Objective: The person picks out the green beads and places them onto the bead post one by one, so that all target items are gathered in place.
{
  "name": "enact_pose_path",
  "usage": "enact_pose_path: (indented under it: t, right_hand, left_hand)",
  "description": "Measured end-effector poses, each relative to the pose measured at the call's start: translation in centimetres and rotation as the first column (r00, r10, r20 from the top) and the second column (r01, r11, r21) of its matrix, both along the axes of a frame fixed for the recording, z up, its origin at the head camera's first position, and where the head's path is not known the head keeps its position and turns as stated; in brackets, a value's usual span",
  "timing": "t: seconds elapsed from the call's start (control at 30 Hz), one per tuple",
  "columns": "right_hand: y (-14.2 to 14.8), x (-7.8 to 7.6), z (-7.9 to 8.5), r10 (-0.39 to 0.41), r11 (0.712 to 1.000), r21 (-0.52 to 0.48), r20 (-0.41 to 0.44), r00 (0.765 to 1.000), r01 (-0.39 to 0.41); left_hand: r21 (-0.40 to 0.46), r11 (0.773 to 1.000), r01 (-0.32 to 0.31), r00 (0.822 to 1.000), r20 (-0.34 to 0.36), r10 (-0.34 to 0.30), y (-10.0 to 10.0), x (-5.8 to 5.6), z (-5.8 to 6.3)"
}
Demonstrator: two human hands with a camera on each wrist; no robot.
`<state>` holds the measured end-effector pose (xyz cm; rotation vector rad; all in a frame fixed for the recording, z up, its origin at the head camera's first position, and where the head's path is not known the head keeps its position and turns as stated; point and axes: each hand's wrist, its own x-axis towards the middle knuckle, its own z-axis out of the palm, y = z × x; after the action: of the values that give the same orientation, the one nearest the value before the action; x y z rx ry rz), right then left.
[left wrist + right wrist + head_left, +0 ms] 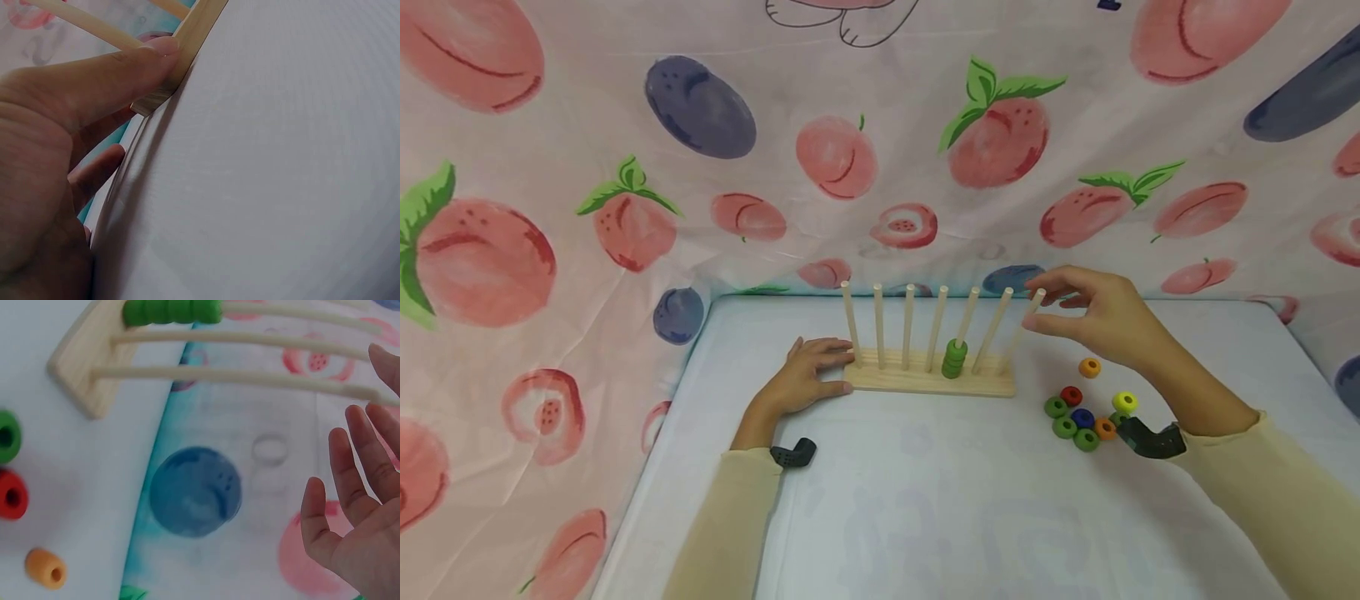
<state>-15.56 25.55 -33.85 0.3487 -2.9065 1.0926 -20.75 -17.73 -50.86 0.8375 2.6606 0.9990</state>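
On white table (887, 492): wooden rack (925, 382) w/ 7 pegs, L hand (808, 375) clamped on its left end, thumb in front. R hand (1101, 317) near top of far-right peg (219, 375), thumb & fingers apart; can't tell if touching. Green beads (954, 360) stacked on 5th peg (967, 317) from L. Loose beads (1081, 421), mixed colors, R of rack.

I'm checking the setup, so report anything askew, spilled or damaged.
Nothing stands out as damaged or spilled. The peg stand is upright, green beads stacked on one peg. At most, one orange bead lies slightly apart from the loose bead cluster.
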Motion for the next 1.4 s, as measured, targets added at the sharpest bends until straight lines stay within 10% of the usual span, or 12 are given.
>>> enact_pose_path:
  t: [0.97, 1.4]
  right_hand:
    - [6.4, 2.9, -8.6, 0.081, 0.974, 0.197, 0.156, 0.984, -0.112]
    - [6.9, 3.7, -11.2, 0.237, 0.963, 0.135, -0.008, 0.971, -0.234]
  left_hand:
    - [0.004, 1.000, 0.001, 1.000, -0.007, -0.001, 0.1, 0.1, 0.1]
    - [-0.003, 1.000, 0.001, 1.000, -0.009, -0.001, 0.1, 0.2, 0.2]
